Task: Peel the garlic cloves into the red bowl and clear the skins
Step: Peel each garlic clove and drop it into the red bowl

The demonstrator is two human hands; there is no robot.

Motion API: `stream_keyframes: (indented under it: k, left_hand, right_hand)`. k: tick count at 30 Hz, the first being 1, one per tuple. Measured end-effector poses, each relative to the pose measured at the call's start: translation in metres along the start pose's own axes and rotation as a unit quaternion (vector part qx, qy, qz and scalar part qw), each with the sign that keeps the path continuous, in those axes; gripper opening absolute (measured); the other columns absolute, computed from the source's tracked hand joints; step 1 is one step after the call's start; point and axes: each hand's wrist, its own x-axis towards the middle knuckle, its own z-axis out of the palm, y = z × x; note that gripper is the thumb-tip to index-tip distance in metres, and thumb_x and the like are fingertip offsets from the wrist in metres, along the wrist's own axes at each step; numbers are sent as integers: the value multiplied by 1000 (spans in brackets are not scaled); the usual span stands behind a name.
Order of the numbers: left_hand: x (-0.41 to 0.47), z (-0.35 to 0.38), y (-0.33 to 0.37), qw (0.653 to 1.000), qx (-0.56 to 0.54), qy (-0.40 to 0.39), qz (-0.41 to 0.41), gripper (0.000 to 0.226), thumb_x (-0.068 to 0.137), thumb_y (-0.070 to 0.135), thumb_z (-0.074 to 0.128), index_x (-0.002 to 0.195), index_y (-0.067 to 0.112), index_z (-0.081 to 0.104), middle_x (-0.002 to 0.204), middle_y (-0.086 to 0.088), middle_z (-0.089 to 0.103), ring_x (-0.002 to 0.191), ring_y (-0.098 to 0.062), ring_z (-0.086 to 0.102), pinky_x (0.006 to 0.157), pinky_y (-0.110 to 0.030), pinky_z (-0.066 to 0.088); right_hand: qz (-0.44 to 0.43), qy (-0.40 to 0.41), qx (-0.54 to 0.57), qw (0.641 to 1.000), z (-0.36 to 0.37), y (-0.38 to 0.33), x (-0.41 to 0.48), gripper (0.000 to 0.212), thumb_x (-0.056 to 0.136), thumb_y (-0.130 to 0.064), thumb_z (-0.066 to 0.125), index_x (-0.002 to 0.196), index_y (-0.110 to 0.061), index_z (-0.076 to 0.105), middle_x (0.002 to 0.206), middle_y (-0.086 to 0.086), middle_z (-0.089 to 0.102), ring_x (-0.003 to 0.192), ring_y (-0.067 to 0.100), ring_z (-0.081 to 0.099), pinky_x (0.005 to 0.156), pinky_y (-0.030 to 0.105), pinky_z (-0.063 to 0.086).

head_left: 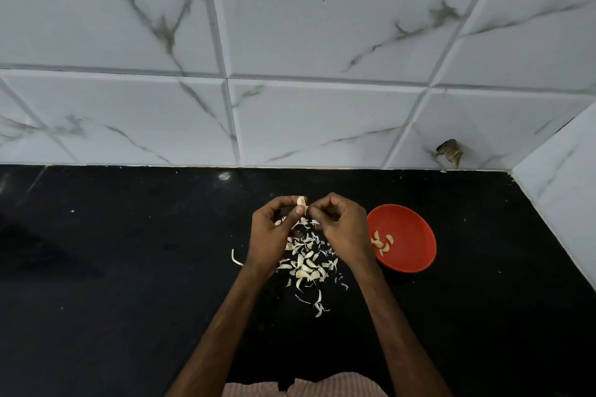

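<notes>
Black counter [129,251], toward back edge. My left hand [274,232] pinches garlic clove [301,201]; right hand [342,226] pinches its tip. Likely light, slippery: grip ends.

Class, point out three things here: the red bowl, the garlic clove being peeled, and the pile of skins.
red bowl [414,224]: head view, bare inner wall.
garlic clove [301,201]: head view, its exposed upper end.
pile of skins [304,255]: head view, middle of the heap.
</notes>
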Motion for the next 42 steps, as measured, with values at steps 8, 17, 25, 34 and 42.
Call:
stream_keyframes:
  k: [8,17,25,34,42]
  left_hand:
    - [0,-1,5,999,39,13,27,14,88,6,72,102,5,73,98,-7,75,94,-24,73,73,-43,61]
    - [-2,0,11,986,131,1,100,10,86,-3,72,95,0,73,99,-3,76,97,-20,72,87,-49,59]
    - [-1,3,8,987,120,12,111,14,86,-7,71,90,7,72,97,-6,75,94,-25,73,83,-55,59]
    - [2,-1,4,988,129,14,83,11,87,3,75,93,12,73,94,-2,76,93,-24,73,85,-56,58]
    - [0,3,7,995,74,34,53,16,83,9,79,94,17,71,93,-4,76,88,-28,73,75,-55,60]
  right_hand:
    - [-54,13,28,998,-1,-10,0,10,94,-6,67,102,-11,70,97,-4,71,93,11,70,84,39,60]
    - [22,-51,115,992,2,-9,3,7,93,-11,69,98,-10,65,94,6,70,88,18,72,72,33,62]
    - [2,-38,71,997,14,-10,4,15,99,-13,61,92,-25,58,94,6,66,86,13,65,75,26,52]
    - [-59,-20,-19,998,20,-8,4,6,102,-7,53,97,-9,54,92,1,55,80,1,51,71,13,41]
    - [-101,50,2,994,23,-6,0,9,99,-5,57,97,-14,55,94,1,58,88,15,57,74,16,44]
